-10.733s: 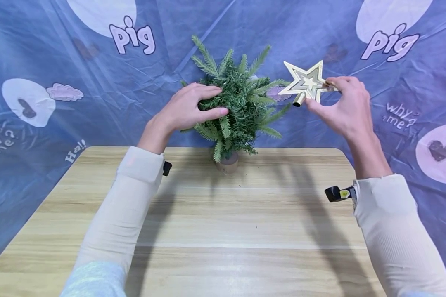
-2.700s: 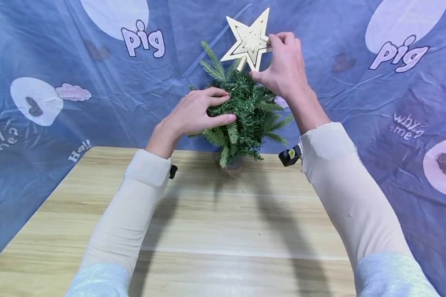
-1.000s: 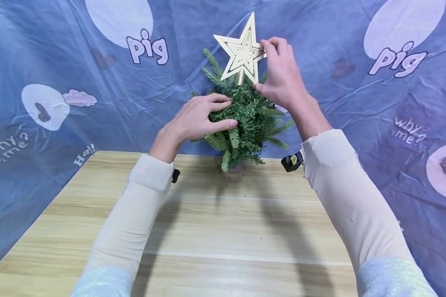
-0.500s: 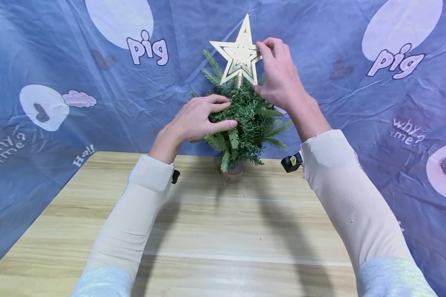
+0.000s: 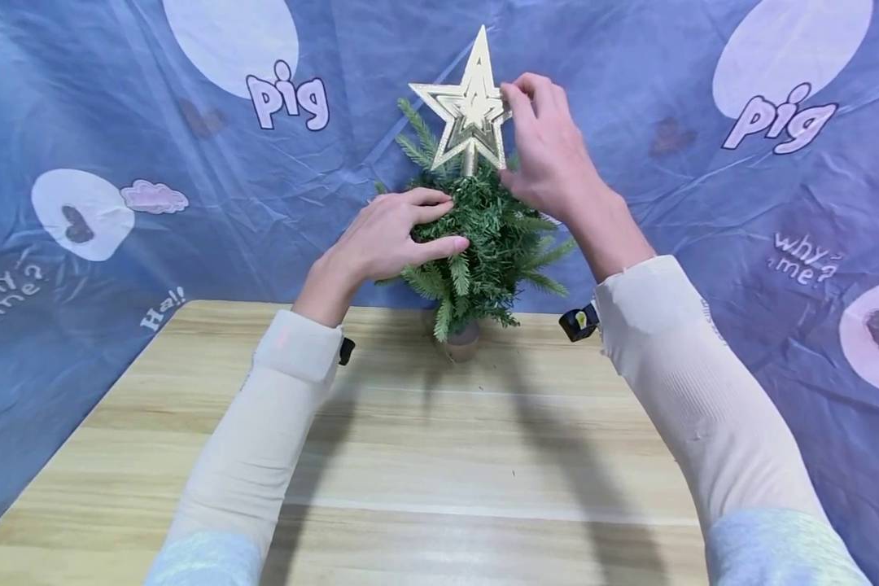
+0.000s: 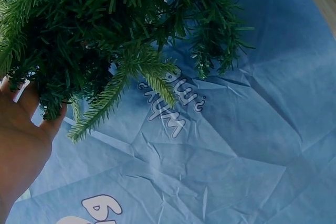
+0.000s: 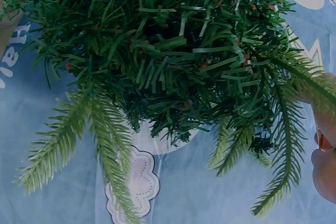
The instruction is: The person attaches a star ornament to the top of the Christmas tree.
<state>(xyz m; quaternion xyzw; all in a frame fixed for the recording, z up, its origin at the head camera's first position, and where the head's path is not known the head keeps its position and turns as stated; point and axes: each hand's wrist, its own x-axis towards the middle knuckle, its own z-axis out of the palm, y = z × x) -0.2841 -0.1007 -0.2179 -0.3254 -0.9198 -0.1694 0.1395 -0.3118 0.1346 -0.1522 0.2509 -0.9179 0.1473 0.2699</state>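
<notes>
A small green artificial Christmas tree [image 5: 483, 236] stands at the table's back edge in a brownish round pot [image 5: 460, 346]. My left hand [image 5: 388, 232] holds its left side, foliage lying between thumb and fingers; the left wrist view shows fingertips [image 6: 50, 124] partly hidden by branches. With my right hand [image 5: 557, 150] I pinch the right points of a gold star tree topper [image 5: 474, 110]. The topper is upright above the tree, and the lower end of its tube meets the top foliage. In the right wrist view, fingers [image 7: 324, 177] show at the right edge beside the branches.
The wooden table [image 5: 410, 456] spreads in front of the tree, with a few tiny dark bits on it. Behind hangs a wrinkled blue cloth [image 5: 366, 73] printed with words and pale shapes. Both forearms cross over the table, a black wrist camera [image 5: 579, 323] on the right one.
The right hand has brought the star from the tree's right to above its top, then lowered it and turned it upright. The left hand stays at the tree's left side.
</notes>
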